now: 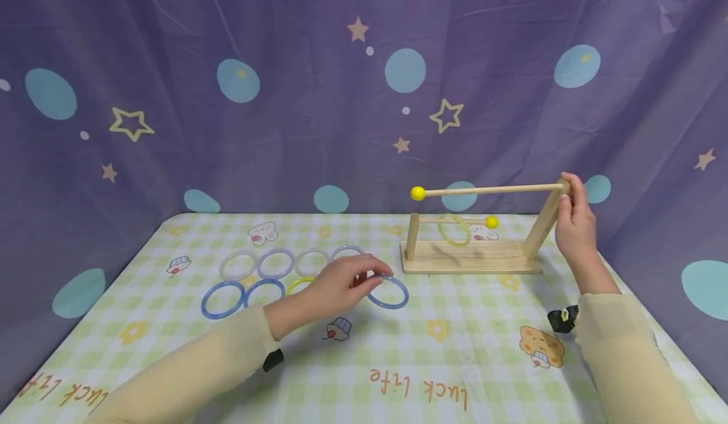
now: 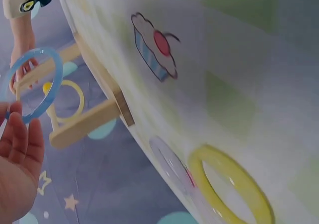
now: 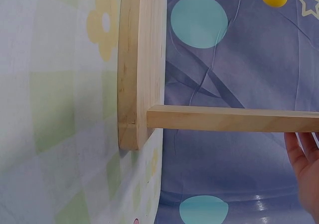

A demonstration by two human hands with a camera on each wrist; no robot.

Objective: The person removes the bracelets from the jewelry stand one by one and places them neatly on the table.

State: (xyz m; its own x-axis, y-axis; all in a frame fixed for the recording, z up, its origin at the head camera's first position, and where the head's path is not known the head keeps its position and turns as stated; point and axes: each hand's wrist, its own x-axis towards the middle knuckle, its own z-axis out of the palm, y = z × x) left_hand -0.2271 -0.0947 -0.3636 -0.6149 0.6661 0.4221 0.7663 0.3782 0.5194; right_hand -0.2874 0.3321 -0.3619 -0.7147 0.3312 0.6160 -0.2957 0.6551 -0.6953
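Note:
Between thumb and fingers my left hand (image 1: 349, 278) pinches a translucent blue ring (image 1: 388, 292), also seen in the left wrist view (image 2: 56, 84), where it is lifted off the table. My right hand (image 1: 577, 222) grips the top of the tall slanted post on the wooden stand (image 1: 472, 261). From that post a long rod with a yellow ball tip (image 1: 418, 193) points left. A shorter post on the left bears a lower rod with another yellow ball (image 1: 491, 222). A pale yellow ring (image 1: 455, 230) hangs on this lower rod.
Left of the stand, several rings lie in two rows, among them a blue ring (image 1: 223, 299), a clear ring (image 1: 238, 265) and a yellow ring (image 2: 229, 184), partly behind my left hand in the head view. A checked cloth (image 1: 421, 367) covers the table; a purple curtain (image 1: 307, 95) hangs behind.

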